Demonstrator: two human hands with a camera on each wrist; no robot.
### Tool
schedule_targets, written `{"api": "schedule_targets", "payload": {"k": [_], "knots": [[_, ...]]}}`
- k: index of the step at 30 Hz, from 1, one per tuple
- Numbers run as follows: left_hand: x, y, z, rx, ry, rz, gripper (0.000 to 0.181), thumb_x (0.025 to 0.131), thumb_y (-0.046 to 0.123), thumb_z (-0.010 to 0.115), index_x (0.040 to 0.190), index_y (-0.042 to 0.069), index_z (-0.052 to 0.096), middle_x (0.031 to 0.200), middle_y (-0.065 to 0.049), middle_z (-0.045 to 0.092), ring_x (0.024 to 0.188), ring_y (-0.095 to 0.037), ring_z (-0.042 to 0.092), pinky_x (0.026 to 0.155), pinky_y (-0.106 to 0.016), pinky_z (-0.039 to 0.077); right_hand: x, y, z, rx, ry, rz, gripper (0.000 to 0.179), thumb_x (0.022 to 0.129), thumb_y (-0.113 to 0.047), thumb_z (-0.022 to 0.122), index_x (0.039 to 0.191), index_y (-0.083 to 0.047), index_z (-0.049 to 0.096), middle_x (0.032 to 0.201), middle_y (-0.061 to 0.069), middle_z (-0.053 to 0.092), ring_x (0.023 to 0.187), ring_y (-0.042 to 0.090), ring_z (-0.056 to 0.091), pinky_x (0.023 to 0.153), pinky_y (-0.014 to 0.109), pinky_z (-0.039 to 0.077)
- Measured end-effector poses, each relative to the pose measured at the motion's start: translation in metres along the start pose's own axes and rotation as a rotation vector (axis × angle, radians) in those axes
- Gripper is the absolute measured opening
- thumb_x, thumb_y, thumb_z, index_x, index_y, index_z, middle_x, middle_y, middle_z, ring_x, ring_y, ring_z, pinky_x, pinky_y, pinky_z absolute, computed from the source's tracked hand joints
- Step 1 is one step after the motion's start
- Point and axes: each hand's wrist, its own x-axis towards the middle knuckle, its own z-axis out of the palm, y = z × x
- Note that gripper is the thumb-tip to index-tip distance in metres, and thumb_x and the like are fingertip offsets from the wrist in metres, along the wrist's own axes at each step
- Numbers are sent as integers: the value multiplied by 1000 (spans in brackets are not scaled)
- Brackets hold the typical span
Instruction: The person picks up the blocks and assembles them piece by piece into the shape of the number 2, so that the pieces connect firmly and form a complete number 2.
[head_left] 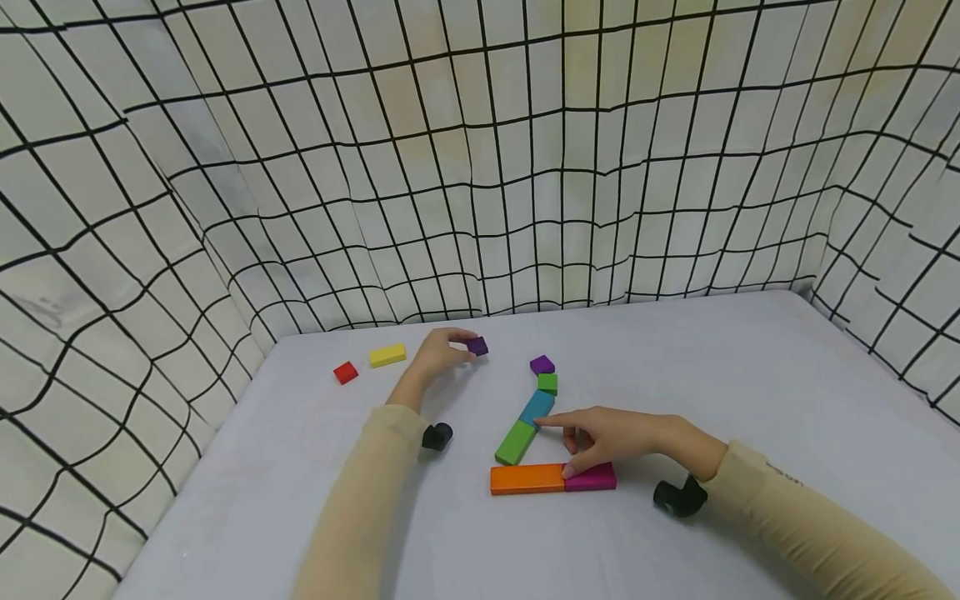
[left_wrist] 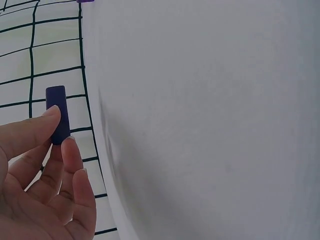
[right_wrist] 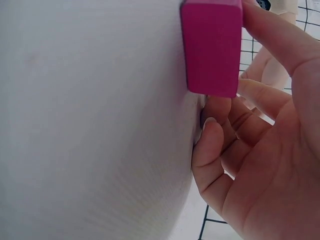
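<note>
My left hand (head_left: pixel 441 354) pinches a dark purple block (left_wrist: pixel 58 112) between thumb and fingertips, over the far part of the table. My right hand (head_left: pixel 615 433) reaches in from the right. Its thumb rests on the magenta block (head_left: pixel 592 477), and its straight index finger touches near the joint of the blue block (head_left: pixel 537 407) and the long green block (head_left: pixel 515 442). The magenta block meets an orange block (head_left: pixel 527 479) end to end. Beyond the blue block, a small green block (head_left: pixel 547 383) and a purple block (head_left: pixel 542 364) continue the slanting line.
A red block (head_left: pixel 346 372) and a yellow block (head_left: pixel 387 356) lie left of my left hand. White cloth covers the table (head_left: pixel 750 367). White walls with a black grid (head_left: pixel 525 167) rise behind and at both sides. Each wrist wears a black camera.
</note>
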Motion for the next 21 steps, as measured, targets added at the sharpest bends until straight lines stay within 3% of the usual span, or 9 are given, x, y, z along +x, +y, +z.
{"api": "schedule_targets", "payload": {"k": [21], "knots": [[10, 7, 18, -1, -20, 21, 40, 93, 3, 71, 132, 3, 67, 135, -17, 63, 132, -34, 51, 110, -51, 39, 0, -1, 1, -3, 4, 14, 75, 92, -28, 79, 156, -12, 44, 87, -6, 56, 74, 10, 50, 66, 23, 39]]}}
